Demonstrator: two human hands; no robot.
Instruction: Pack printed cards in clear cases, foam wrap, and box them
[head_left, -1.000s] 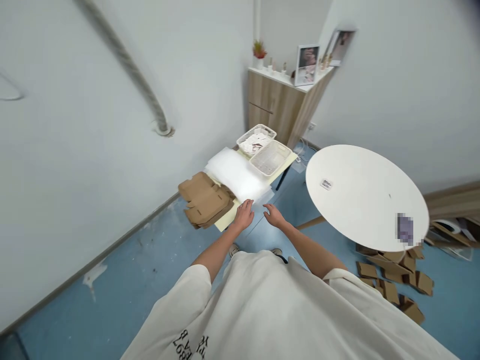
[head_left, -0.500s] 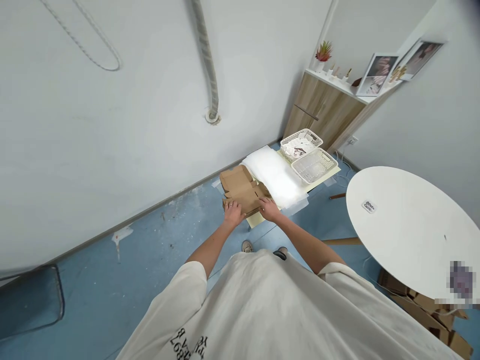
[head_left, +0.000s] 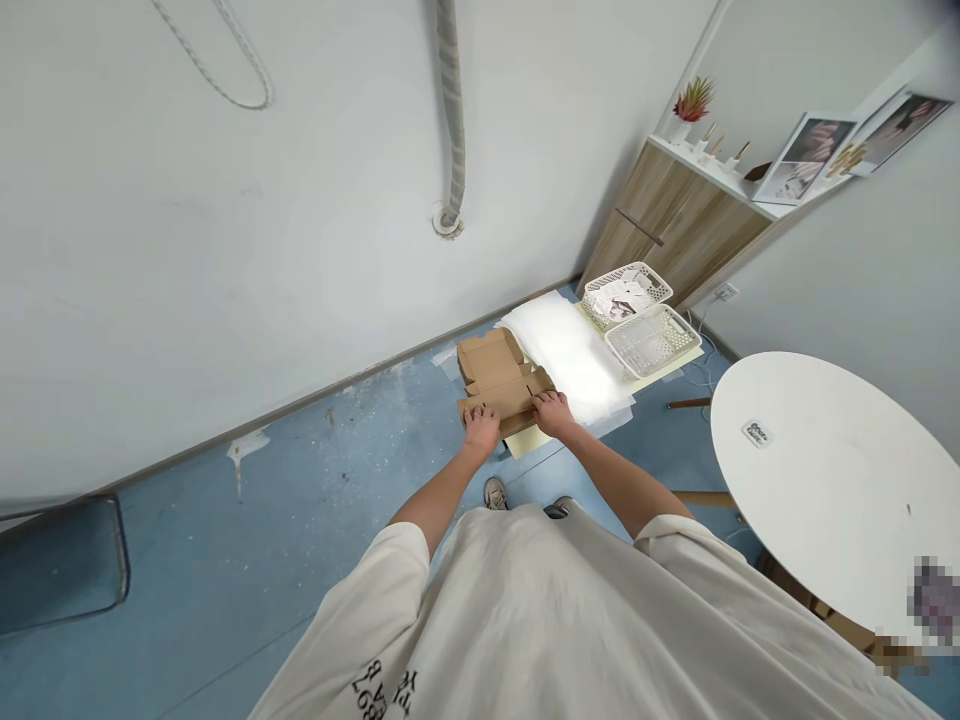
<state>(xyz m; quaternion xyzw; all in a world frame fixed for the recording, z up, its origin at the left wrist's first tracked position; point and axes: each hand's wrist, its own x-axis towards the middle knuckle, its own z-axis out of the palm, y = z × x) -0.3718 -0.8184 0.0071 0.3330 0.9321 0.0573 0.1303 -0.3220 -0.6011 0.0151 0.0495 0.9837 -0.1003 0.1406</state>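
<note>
In front of us stands a pale-yellow rectangular tabletop point(head_left: 528, 441), and across its middle we have a stack of thin white sheets point(head_left: 574, 350). On the near-left end, just beside the sheets, we see an unfolded brown cardboard box point(head_left: 491, 365), its flaps spread. At the far end sit two off-white perforated baskets point(head_left: 681, 328), close together. Our left hand point(head_left: 481, 429) has its fingers grasping the cardboard's near-left edge; our right hand point(head_left: 554, 412) has its fingers grasping the near-right corner.
</note>
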